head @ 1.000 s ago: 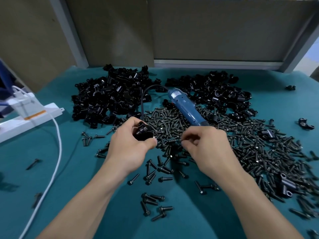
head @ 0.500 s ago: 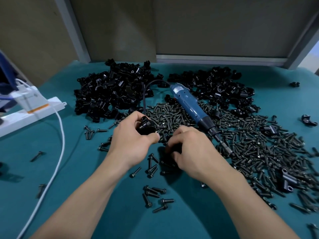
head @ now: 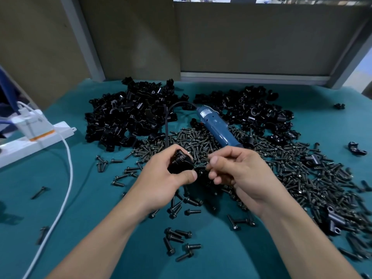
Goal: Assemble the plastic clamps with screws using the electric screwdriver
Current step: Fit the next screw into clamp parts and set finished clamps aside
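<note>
- Nearest the camera, loose screws (head: 177, 238) lie scattered on the teal mat (head: 96, 228) between the two forearms, and nobody is touching them.
- Up to the left hand (head: 161, 182): fingers and thumb are curled round a black clamp (head: 180, 162), holding it just above the mat. It's the same grip as half a second ago.
- Here's the change: the right hand (head: 243, 176), which was down among the screws a moment ago, is now lifted and brought in right beside the clamp.
- Its thumb and forefinger tips are drawn close together, with the other fingers curled underneath. Something dark sits at the tips, but against the dark screws behind I cannot tell whether it really has a screw.
- My read: if that pick worked, the screw now gets started in the clamp's hole by hand, and the driver only comes in after that.
- Just beyond the knuckles, the electric screwdriver (head: 217, 127) lies on the screw pile (head: 291, 174) with no hand on it. Its bit end is hidden behind the right hand, and its black cord (head: 166, 121) loops off towards the back.
- Further back sit the parts still to be done: the left heap of clamps (head: 128, 117) and the right heap of clamps (head: 251, 111), either side of the driver's tail.
- Far left, a white power strip (head: 36, 137) lies on the mat, with a white cable (head: 67, 174) trailing forward.
</note>
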Demonstrator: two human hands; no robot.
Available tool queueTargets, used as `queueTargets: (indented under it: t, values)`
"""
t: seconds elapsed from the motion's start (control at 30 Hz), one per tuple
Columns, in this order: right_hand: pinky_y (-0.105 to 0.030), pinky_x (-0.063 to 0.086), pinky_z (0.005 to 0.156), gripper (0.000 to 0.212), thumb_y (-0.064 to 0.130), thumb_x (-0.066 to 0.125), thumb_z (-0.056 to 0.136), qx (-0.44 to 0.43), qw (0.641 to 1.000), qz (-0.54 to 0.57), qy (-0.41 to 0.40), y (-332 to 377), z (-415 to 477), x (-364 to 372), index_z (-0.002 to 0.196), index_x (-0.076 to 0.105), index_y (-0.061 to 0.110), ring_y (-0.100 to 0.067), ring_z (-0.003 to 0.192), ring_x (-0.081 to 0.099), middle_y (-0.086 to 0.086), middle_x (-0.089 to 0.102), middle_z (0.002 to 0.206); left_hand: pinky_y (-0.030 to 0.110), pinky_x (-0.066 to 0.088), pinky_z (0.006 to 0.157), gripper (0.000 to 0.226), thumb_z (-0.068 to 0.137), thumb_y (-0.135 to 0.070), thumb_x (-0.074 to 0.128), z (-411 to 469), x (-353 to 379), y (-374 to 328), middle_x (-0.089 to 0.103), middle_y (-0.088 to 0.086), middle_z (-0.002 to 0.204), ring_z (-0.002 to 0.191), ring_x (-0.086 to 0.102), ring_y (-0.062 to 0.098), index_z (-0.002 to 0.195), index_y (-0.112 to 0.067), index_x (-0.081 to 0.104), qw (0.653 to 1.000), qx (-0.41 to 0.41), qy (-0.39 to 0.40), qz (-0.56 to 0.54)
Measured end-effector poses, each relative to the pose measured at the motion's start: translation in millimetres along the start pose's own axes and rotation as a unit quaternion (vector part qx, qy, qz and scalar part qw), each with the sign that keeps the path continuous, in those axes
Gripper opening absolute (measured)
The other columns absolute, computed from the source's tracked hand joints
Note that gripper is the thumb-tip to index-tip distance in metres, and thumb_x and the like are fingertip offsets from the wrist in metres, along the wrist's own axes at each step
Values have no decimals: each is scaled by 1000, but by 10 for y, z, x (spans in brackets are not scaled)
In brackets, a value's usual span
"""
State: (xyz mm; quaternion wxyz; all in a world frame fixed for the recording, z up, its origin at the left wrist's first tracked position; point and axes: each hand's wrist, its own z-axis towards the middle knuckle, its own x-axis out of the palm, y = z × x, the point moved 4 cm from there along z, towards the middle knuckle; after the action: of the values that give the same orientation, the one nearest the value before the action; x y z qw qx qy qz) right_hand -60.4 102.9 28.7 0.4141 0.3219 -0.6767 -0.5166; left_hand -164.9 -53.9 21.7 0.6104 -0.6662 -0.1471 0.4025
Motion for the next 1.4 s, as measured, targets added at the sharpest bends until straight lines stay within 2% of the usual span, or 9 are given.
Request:
queueTargets:
  t: [0.17,0.37,0.47,0.63,0.8,0.97,1.03,1.23,1.4]
  values:
    - [-23,58,56,18,10,82,65,-14,1000,-3,18,8,4,-23,82,81,5,-19,60,70,-21,73,76,45,54,83,20,80,-30,76,6,0,-46,74,-2,93,90,68,20,95,-33,64,999,17,15,-32]
    - [-27,52,45,9,14,83,77,-117,991,-62,-9,76,-25,56,75,79,7,-21,49,63,-19,70,66,22,46,73,23,84,-24,80,4,22,-54,64,-10,83,80,58,7,100,-31,65,996,47,51,-63]
    - [-29,51,43,13,6,80,86,-142,983,-118,-18,83,-40,71,74,79,10,-22,47,62,-16,69,64,28,48,76,24,82,-23,80,6,33,-68,65,0,86,82,59,11,100,-27,66,992,41,57,-103]
    - [-28,52,44,14,16,82,88,-160,961,-224,-40,112,-78,55,76,79,24,-22,46,64,-8,70,58,25,48,73,23,84,-17,81,0,28,-57,61,-13,79,78,58,7,98,-28,67,993,44,64,-90]
    - [-26,54,46,12,26,81,89,-185,929,-316,-58,108,-141,118,78,77,29,-13,44,63,2,67,53,40,52,76,21,81,-20,81,-10,57,-101,69,9,87,81,64,20,96,-25,69,993,57,70,-81]
    - [-16,30,39,48,44,65,97,-188,896,-381,-130,22,-123,201,55,56,22,-8,39,44,14,52,45,26,52,70,19,82,-18,81,-44,86,-95,68,2,82,77,64,14,96,-24,69,989,49,91,-101]
    - [-19,30,41,56,55,52,99,-184,883,-412,-134,17,-109,239,53,51,23,-9,42,45,14,51,45,25,52,71,18,82,-19,80,-47,90,-103,68,3,82,78,63,13,96,-25,70,989,49,95,-100]
    - [-22,35,44,31,34,57,103,-142,880,-454,3,11,-105,130,73,59,24,-6,49,45,12,56,58,29,48,72,16,79,-24,80,-10,50,-39,69,-5,79,76,63,11,91,-22,69,996,19,64,-64]
    - [-25,44,49,21,36,67,92,-137,873,-469,-12,61,-87,101,73,64,28,-7,53,54,12,61,60,30,54,71,19,80,-23,80,-25,55,-53,71,-1,82,78,67,14,95,-20,70,995,22,91,-45]
